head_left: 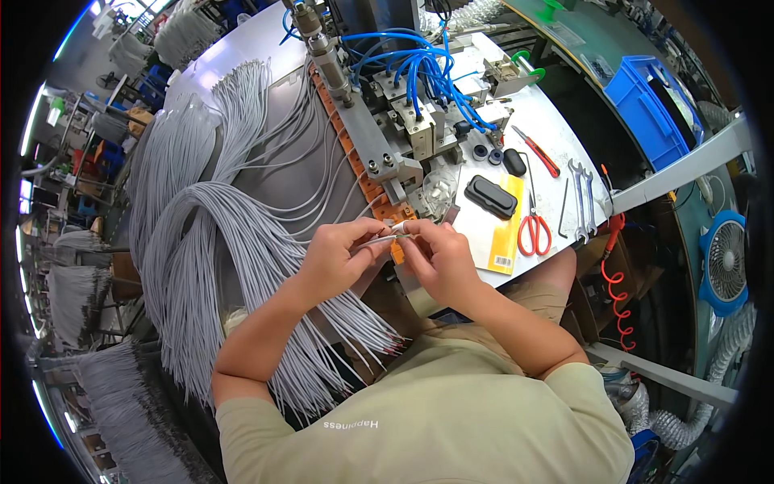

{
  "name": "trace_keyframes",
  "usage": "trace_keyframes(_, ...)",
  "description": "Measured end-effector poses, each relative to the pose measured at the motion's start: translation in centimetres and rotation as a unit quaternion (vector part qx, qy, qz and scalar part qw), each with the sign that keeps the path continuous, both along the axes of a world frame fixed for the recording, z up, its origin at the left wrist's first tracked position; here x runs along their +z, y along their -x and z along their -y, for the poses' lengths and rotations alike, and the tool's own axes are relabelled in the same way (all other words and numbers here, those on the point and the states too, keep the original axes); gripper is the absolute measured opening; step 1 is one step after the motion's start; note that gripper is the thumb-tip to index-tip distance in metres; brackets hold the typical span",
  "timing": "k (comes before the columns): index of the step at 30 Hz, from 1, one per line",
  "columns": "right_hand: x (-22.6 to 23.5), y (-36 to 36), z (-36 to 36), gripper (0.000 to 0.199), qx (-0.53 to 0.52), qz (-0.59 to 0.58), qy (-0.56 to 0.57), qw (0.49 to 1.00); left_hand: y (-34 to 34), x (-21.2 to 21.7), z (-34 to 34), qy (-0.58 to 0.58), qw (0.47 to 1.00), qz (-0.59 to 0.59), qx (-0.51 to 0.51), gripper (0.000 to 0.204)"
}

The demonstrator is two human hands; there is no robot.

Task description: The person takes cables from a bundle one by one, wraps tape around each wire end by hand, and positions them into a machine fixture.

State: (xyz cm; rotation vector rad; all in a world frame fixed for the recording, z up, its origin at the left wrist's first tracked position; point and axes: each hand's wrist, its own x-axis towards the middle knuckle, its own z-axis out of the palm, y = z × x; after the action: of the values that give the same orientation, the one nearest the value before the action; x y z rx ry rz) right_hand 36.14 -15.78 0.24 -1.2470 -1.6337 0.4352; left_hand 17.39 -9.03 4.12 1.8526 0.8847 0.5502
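My left hand (343, 252) is closed in a pinch on a thin grey cable (372, 241), close to its end. Right beside it, my right hand (442, 256) pinches the tip of the same cable; the fingers hide most of that tip. A small orange block (397, 253) shows just below the fingertips; whether I touch it cannot be made out. Both hands are at the near end of a row of orange fixtures (348, 145) on the machine, where several grey cables are laid in. A large bundle of grey cables (234, 218) spreads over the table to the left and hangs over its near edge.
The machine (419, 129) with blue air tubes (439, 68) rises ahead. On the white tabletop at right lie a black case (491, 197), red-handled scissors (533, 234), a red knife (542, 157) and wrenches (580, 198). Farther right are a blue bin (649, 113) and a fan (726, 258).
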Motion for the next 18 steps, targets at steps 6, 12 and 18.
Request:
trace_keyframes(6,0.1,0.2,0.0,0.011,0.028,-0.078,0.087,0.993,0.0,0.8,0.1,0.013,1.0,-0.023,0.003,0.014)
trace_keyframes(12,1.6,0.4,0.0,0.012,0.043,-0.165,0.187,0.967,0.5,-0.1,-0.2,-0.087,0.995,-0.031,-0.022,0.014)
trace_keyframes(18,0.8,-0.8,-0.3,0.015,0.106,-0.064,0.126,0.984,0.5,1.0,-0.1,0.127,0.991,-0.012,-0.035,0.016)
